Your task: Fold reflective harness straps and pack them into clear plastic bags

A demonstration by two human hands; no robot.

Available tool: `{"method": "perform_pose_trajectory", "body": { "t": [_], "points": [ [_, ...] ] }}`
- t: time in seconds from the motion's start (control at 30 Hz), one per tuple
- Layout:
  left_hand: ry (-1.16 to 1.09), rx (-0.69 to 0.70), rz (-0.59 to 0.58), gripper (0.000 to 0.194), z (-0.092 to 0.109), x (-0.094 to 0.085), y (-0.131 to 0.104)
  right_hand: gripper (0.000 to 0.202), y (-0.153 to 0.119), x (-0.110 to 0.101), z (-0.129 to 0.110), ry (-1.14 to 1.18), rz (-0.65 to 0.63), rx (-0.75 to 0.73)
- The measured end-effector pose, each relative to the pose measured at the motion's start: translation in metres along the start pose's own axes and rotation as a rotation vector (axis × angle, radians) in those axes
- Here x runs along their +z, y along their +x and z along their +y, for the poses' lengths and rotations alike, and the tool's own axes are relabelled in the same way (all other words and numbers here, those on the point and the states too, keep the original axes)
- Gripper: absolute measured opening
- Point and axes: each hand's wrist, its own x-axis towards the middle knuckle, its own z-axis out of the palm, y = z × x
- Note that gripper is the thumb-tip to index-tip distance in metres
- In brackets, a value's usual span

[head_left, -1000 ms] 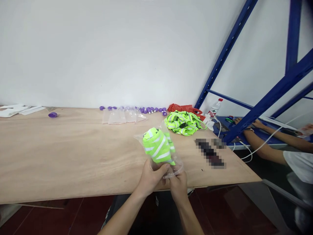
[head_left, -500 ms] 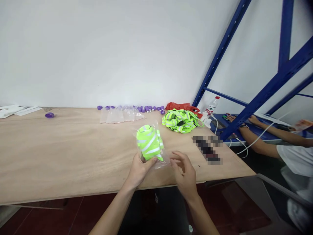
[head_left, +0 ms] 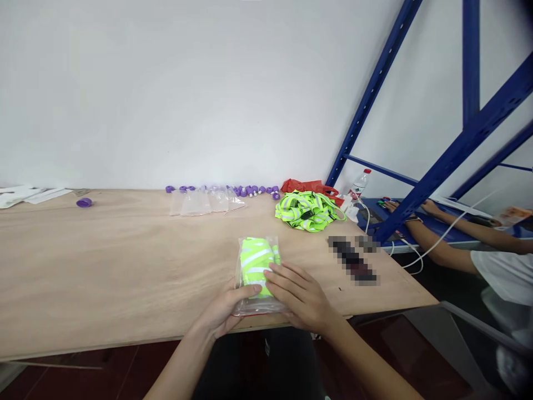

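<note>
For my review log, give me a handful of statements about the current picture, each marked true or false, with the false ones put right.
1. The left hand and right hand both touch the clear bag. True.
2. The fabric inside is plain orange. False: it is lime with pale stripes.
3. The lime pile lies left of the purple row. False: it lies right.
4. One purple piece lies apart, left of that row. True.

A packet [head_left: 254, 258] is resting between left hand [head_left: 225, 305] and right hand [head_left: 306, 297], at near edge of table [head_left: 125, 266]. Bags [head_left: 195, 203] are lying at far side, left of strap pile [head_left: 307, 213].
</note>
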Motion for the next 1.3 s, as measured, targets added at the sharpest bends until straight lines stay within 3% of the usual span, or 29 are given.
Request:
{"method": "perform_pose_trajectory", "body": {
  "t": [0.17,0.27,0.37,0.43,0.47,0.57,0.63,0.77,0.93,1.1,1.3],
  "points": [
    [-0.097,-0.099,0.004,0.050,0.006,0.000,-0.001,0.041,0.011,0.003,0.002,0.120,0.084,0.005],
    [-0.005,-0.064,0.039,0.068,0.006,-0.012,0.000,0.034,0.013,0.003,0.003,0.262,0.246,0.176],
    [0.271,0.272,0.259,0.068,0.013,-0.022,0.004,0.015,0.019,0.000,0.009,0.460,0.359,0.595],
    [0.425,0.524,0.408,0.050,0.024,-0.022,0.011,0.018,0.026,0.000,0.016,0.597,0.340,0.823],
    [0.479,0.580,0.410,0.046,0.031,-0.019,0.016,0.024,0.030,0.001,0.021,0.679,0.315,0.888],
    [0.548,0.464,0.176,0.044,0.048,-0.012,0.034,0.033,0.042,0.009,0.035,0.920,0.261,0.971],
    [0.513,0.364,0.088,0.042,0.054,-0.012,0.045,0.032,0.048,0.018,0.044,1.063,0.277,1.016],
    [0.446,0.359,0.179,0.043,0.056,-0.023,0.062,0.036,0.052,0.041,0.055,1.261,0.375,1.108],
    [0.443,0.375,0.265,0.045,0.055,-0.039,0.075,0.042,0.055,0.071,0.068,1.328,0.452,1.146],
    [0.448,0.366,0.320,0.055,0.059,-0.060,0.083,0.043,0.057,0.089,0.087,1.387,0.387,1.197],
    [0.443,0.334,0.321,0.047,0.067,-0.078,0.086,0.046,0.059,0.106,0.104,1.420,0.369,1.202]
  ]
}}
